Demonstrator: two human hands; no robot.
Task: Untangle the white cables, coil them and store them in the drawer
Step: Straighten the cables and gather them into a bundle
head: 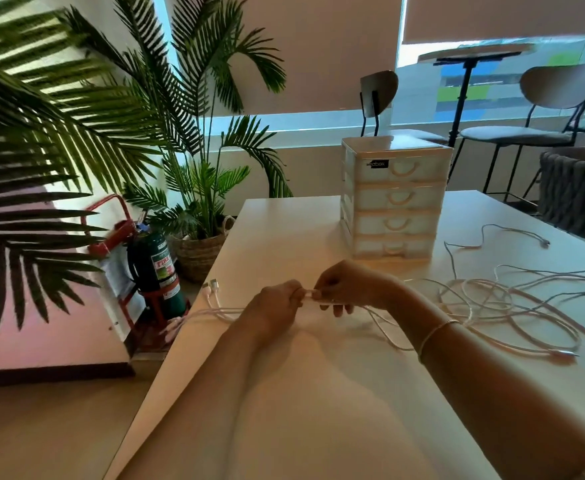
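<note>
A tangle of white cables point(492, 306) lies spread over the right part of the white table point(319, 393). One strand runs left to plug ends point(212, 285) near the table's left edge. My left hand point(277, 306) and my right hand point(346, 287) meet at the table's middle, both pinching the same white cable between them. A small white plastic drawer unit point(395, 199) with several shut drawers stands behind my hands. A separate cable point(499, 237) lies to its right.
A fire extinguisher point(154, 268) in a red stand and a potted palm point(201, 251) stand on the floor left of the table. Chairs point(540, 133) and a round table stand behind. A dark woven basket point(577, 192) is at the far right.
</note>
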